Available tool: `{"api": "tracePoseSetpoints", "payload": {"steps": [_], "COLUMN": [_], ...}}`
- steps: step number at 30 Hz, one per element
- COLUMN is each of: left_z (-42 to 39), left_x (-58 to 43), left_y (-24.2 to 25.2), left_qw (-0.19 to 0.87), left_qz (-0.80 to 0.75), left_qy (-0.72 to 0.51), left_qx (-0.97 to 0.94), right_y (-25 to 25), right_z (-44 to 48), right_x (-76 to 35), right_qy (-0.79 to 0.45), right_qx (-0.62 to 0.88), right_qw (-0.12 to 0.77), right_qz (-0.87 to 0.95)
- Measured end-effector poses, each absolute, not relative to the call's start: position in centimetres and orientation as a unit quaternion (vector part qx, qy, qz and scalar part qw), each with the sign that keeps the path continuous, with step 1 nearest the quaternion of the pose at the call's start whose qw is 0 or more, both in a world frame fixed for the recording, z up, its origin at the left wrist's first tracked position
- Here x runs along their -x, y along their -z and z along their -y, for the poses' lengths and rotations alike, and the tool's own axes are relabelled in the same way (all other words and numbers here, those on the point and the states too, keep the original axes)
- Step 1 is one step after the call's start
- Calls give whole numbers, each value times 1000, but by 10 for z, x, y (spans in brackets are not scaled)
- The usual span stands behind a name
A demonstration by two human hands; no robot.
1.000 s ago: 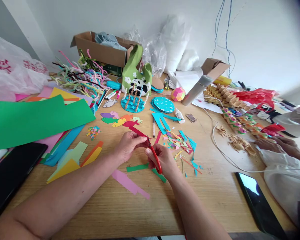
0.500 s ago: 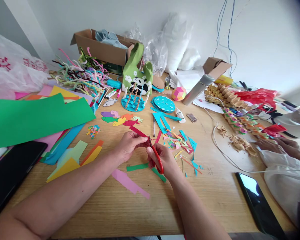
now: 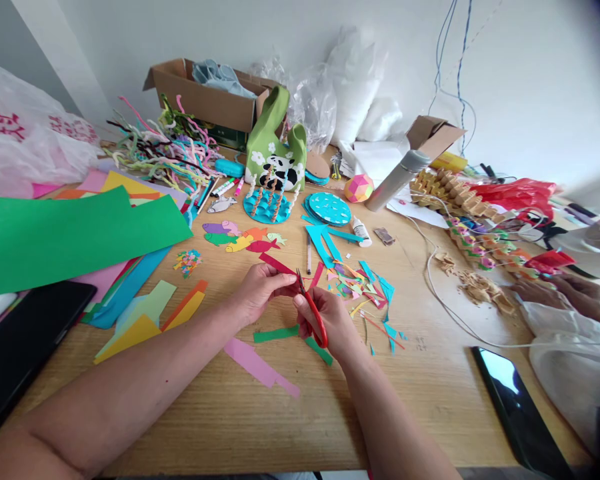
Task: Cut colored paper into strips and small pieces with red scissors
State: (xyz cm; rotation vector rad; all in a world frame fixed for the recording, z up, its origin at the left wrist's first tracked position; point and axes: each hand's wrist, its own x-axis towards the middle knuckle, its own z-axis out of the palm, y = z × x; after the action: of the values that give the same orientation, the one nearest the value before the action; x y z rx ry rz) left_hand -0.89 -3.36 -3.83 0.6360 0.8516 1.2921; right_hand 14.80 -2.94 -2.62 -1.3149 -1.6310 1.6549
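Observation:
My left hand [image 3: 263,288] pinches a strip of dark red paper [image 3: 276,263] over the middle of the table. Red-handled scissors [image 3: 316,319] are gripped in my right hand [image 3: 330,319], their blades pointing up and away beside my left fingertips. Whether the blades have paper between them is hidden by my fingers. Just beyond the strip lie several paper fish [image 3: 240,240] in different colours. Below my hands are green paper strips [image 3: 275,334] and a pink paper piece [image 3: 260,367]. Paper scraps [image 3: 363,283] are scattered to the right of my hands.
Stacked coloured paper with a large green sheet [image 3: 80,240] fills the left, near a black tablet [image 3: 35,340]. Blue discs [image 3: 329,209], a grey bottle [image 3: 397,180] and a green panda bag [image 3: 275,147] stand behind. Another person's hands [image 3: 570,297] and a phone [image 3: 515,407] are at right.
Almost nothing differs. The view has shifted very slightly, and both hands keep the same place with the red paper and scissors.

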Motion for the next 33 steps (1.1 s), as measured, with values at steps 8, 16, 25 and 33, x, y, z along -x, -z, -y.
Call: {"api": "tracePoseSetpoints", "payload": {"steps": [8, 16, 25, 33], "left_z": [32, 33, 33, 32], "left_x": [10, 9, 10, 12], "left_y": [39, 39, 40, 41], "left_qw": [670, 668, 677, 678], "left_qz": [-385, -385, -378, -384], "left_qy": [-567, -565, -562, -549], "left_qx": [-286, -294, -289, -303], "right_y": [28, 29, 28, 33], "right_z": [29, 28, 28, 27], "right_x": [-149, -150, -150, -152], "right_qy": [-605, -602, -609, -601], "right_qx": [473, 462, 478, 467], "right_qw": [233, 235, 235, 232], "right_qz": [597, 608, 588, 606]}}
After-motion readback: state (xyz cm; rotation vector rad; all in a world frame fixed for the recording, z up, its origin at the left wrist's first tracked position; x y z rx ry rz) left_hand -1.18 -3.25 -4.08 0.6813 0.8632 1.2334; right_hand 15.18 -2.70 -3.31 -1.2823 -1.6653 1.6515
